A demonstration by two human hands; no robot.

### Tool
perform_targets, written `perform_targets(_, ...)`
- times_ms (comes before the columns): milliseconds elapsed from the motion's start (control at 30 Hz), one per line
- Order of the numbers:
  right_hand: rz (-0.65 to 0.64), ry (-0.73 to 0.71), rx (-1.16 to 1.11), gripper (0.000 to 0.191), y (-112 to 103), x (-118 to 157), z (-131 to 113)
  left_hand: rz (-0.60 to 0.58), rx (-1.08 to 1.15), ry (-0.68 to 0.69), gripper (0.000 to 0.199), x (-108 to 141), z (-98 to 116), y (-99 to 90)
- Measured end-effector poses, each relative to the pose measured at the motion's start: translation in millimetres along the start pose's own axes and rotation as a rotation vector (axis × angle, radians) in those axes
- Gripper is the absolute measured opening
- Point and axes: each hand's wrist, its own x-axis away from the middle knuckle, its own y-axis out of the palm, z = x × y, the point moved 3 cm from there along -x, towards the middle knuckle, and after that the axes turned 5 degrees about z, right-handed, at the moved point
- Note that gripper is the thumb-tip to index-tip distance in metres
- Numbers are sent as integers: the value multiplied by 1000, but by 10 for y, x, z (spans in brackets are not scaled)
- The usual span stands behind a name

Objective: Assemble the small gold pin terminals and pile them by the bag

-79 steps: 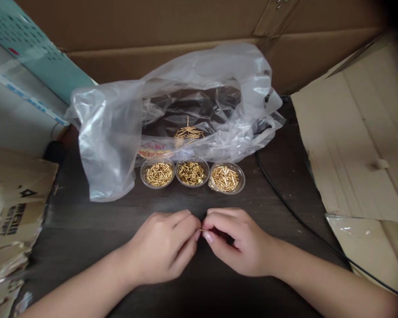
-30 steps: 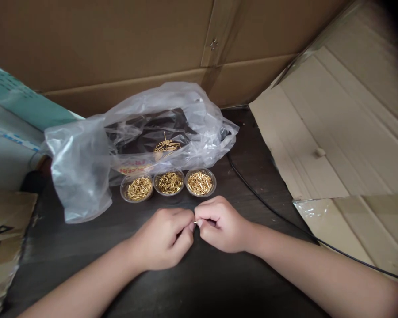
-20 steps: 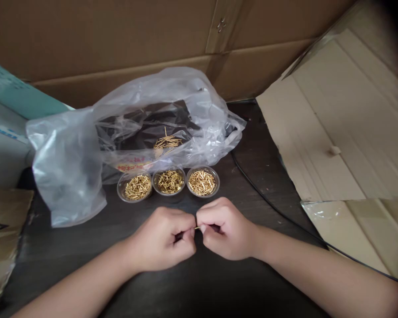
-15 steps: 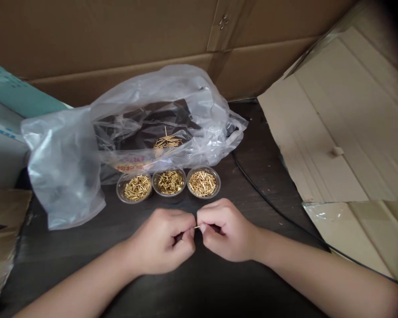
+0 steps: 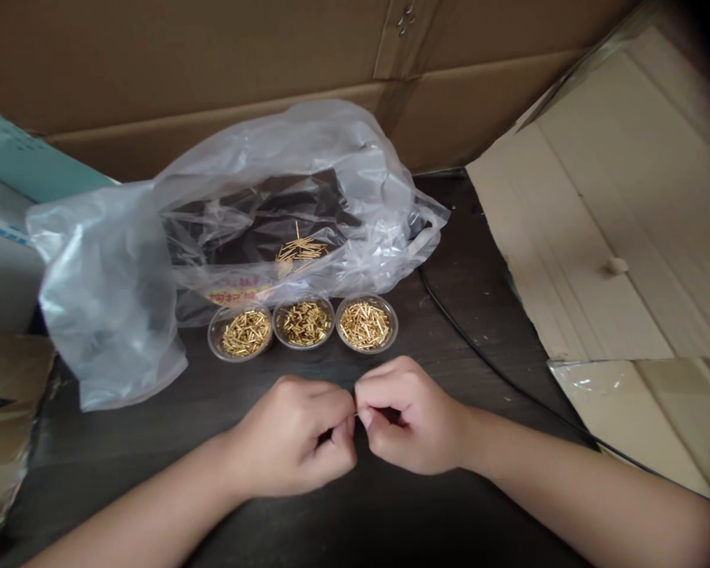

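Observation:
My left hand [image 5: 299,434] and my right hand [image 5: 414,416] meet low in the middle, fingertips nearly touching. Both are closed in a pinch on a thin pin [image 5: 357,413], of which only a short bit shows between them. Just beyond the hands stand three round clear cups in a row: the left cup [image 5: 246,333], the middle cup [image 5: 304,322] and the right cup [image 5: 367,323], each holding small gold-coloured pieces. Behind them, long gold pins [image 5: 301,251] lie in a loose pile on the clear plastic bag [image 5: 112,292].
A black cable [image 5: 479,351] runs from behind the cups to the right edge. Cardboard [image 5: 597,221] lies at the right, and a cardboard wall [image 5: 213,63] stands at the back. Boxes stand at the left, one of them teal-edged [image 5: 41,162]. The table [image 5: 124,442] is dark.
The view has shifted slightly. My fingertips have come closer together, and less of the pin shows between them.

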Motion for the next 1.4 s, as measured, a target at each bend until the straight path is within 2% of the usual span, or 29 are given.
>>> perform_targets(333, 39, 36, -2, 22, -51, -4, 20, -24, 200, -121, 22, -55, -33, -70)
perform_targets(600, 66, 11, 10, 25, -44, 20, -15, -62, 195, -112, 21, -54, -26, -110)
perform_targets(833, 55, -73, 192, 26, -1, 87, -51, -56, 227, -90, 24, -38, -69, -95)
perform_targets(1000, 112, -101, 267, 24, -12, 119, -76, -26, 325, -97, 20, -63, -72, -145)
perform_targets(1167, 205, -115, 257, 7, -24, 147, -87, -39, 366, -108, 16, -76, -87, -160)
perform_targets(1300, 294, -240, 334, 11, -32, 177, -134, -11, 398, -113, 16, -81, -114, -166)
perform_targets(1400, 342, -274, 352, 15, -46, 183, -158, 22, 423, -153, 14, -75, -143, -165)
